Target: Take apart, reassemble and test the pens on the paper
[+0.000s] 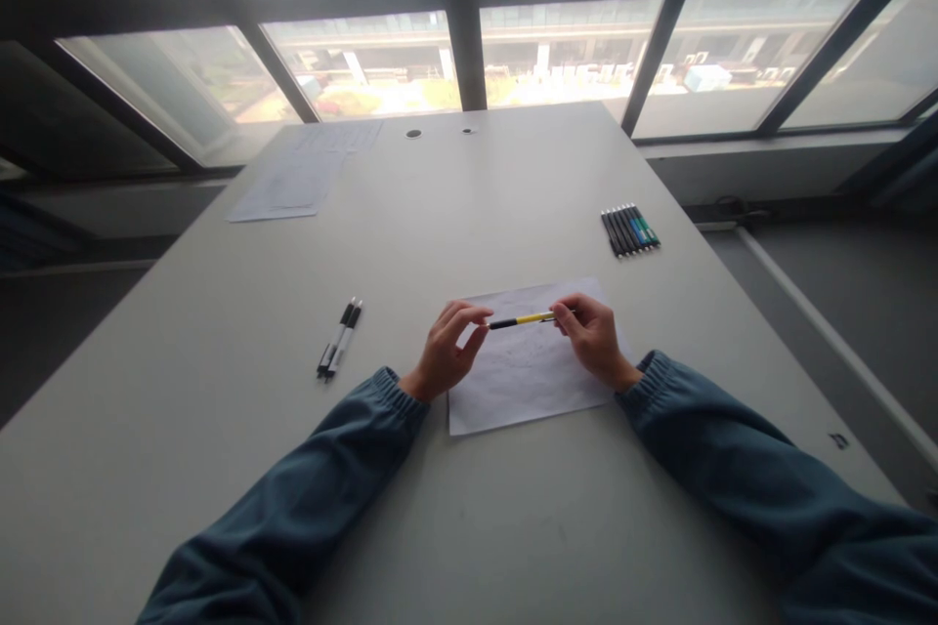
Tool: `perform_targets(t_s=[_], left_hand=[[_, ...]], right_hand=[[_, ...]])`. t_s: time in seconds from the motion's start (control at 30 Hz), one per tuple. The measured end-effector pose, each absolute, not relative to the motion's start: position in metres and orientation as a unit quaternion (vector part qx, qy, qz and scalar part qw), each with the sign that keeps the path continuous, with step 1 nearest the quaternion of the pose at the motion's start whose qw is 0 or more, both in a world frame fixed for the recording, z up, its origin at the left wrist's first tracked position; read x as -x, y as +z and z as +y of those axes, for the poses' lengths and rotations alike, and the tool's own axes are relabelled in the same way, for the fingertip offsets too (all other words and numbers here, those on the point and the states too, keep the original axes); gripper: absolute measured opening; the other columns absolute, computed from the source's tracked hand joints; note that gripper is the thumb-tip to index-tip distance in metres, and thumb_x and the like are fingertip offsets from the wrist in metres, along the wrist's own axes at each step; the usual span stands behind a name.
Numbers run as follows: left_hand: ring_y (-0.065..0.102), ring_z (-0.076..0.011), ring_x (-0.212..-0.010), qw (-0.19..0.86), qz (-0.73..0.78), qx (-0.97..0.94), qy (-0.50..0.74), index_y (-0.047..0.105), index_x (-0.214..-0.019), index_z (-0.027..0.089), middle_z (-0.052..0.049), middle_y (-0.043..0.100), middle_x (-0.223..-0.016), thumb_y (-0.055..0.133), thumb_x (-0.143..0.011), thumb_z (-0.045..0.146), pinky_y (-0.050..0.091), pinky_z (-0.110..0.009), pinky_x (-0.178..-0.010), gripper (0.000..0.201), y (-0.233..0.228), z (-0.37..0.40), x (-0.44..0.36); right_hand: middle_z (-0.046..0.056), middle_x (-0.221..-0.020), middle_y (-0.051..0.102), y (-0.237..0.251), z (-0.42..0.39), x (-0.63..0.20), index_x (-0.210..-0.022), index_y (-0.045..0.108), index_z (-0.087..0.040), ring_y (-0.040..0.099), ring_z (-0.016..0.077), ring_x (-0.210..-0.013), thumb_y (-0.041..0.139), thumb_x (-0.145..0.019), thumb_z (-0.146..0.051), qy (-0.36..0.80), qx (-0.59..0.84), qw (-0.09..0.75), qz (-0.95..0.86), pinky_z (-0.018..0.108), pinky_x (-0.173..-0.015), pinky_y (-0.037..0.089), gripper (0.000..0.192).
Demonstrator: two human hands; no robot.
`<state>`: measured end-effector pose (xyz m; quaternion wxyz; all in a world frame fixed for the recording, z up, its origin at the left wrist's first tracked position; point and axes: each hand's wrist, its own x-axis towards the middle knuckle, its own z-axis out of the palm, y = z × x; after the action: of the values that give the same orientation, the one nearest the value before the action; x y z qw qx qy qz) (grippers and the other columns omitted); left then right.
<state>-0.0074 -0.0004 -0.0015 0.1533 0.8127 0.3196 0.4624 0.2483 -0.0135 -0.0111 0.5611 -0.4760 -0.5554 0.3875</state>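
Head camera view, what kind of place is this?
Probably an office or study room: a long grey desk beside large windows, printed sheets, and a row of pens.

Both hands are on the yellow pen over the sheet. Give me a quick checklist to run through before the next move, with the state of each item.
1. Yellow pen gripped at both ends, left hand at the black end, right hand at the other: ok.
2. Pen level, above the sheet of paper: ok.
3. Sheet lies flat on the table, no corner curled: ok.
4. Pen capped or tip exposed: cannot tell, fingers cover both ends.
5. Two black pens lie apart to the left, out of the way: ok.
6. Row of markers far right, well away from the hands: ok.
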Motion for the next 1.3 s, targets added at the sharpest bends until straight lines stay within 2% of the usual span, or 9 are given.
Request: perform_targets(t_s=[0.53,0.73,0.9,1.03,1.3], left_hand=[[0.062,-0.0131,-0.076,0.163,0.334,-0.813,0.449,0.065,-0.110,0.018,-0.005,0.067,-0.087,0.050,-0.100,0.019,0.052,-0.027,-0.074,0.018,-0.0038,-0.0003,0.0060],[0.055,-0.0086,-0.059,0.195,0.362,-0.798,0.440,0.066,-0.112,0.019,0.002,0.060,-0.068,0.047,-0.103,0.027,0.046,-0.020,-0.061,0.023,-0.0061,-0.0022,0.0068],[0.053,-0.0068,-0.051,0.214,0.389,-0.782,0.438,0.065,-0.113,0.019,0.006,0.058,-0.058,0.047,-0.103,0.031,0.045,-0.019,-0.060,0.024,-0.0053,-0.0030,0.0071],[0.059,-0.0080,-0.055,0.223,0.408,-0.763,0.450,0.065,-0.112,0.020,0.005,0.063,-0.061,0.053,-0.101,0.031,0.048,-0.020,-0.063,0.020,-0.0045,-0.0020,0.0069],[0.064,-0.0145,-0.078,0.163,0.360,-0.790,0.469,0.071,-0.101,0.021,-0.004,0.072,-0.085,0.069,-0.091,0.027,0.054,-0.029,-0.072,0.012,-0.0020,0.0041,0.0045]], right_hand=[[0.000,-0.063,0.061,-0.0068,-0.0157,-0.2466,-0.082,0.068,-0.017,0.053,0.0119,-0.055,0.068,-0.090,-0.043,0.391,0.467,0.552,-0.570,0.025,-0.052,0.043,0.027],[0.000,-0.065,0.062,-0.0087,-0.0155,-0.2469,-0.083,0.069,-0.017,0.054,0.0124,-0.057,0.068,-0.089,-0.043,0.391,0.464,0.549,-0.575,0.026,-0.054,0.044,0.026],[0.000,-0.064,0.061,-0.0076,-0.0155,-0.2473,-0.082,0.068,-0.017,0.053,0.0118,-0.054,0.069,-0.089,-0.045,0.395,0.473,0.548,-0.565,0.025,-0.051,0.043,0.028],[0.000,-0.064,0.061,-0.0083,-0.0147,-0.2476,-0.082,0.068,-0.018,0.052,0.0118,-0.055,0.069,-0.089,-0.044,0.392,0.473,0.560,-0.557,0.025,-0.051,0.042,0.027],[-0.001,-0.063,0.058,-0.0091,-0.0125,-0.2493,-0.081,0.068,-0.018,0.051,0.0118,-0.055,0.067,-0.090,-0.043,0.362,0.488,0.588,-0.534,0.026,-0.053,0.042,0.027]])
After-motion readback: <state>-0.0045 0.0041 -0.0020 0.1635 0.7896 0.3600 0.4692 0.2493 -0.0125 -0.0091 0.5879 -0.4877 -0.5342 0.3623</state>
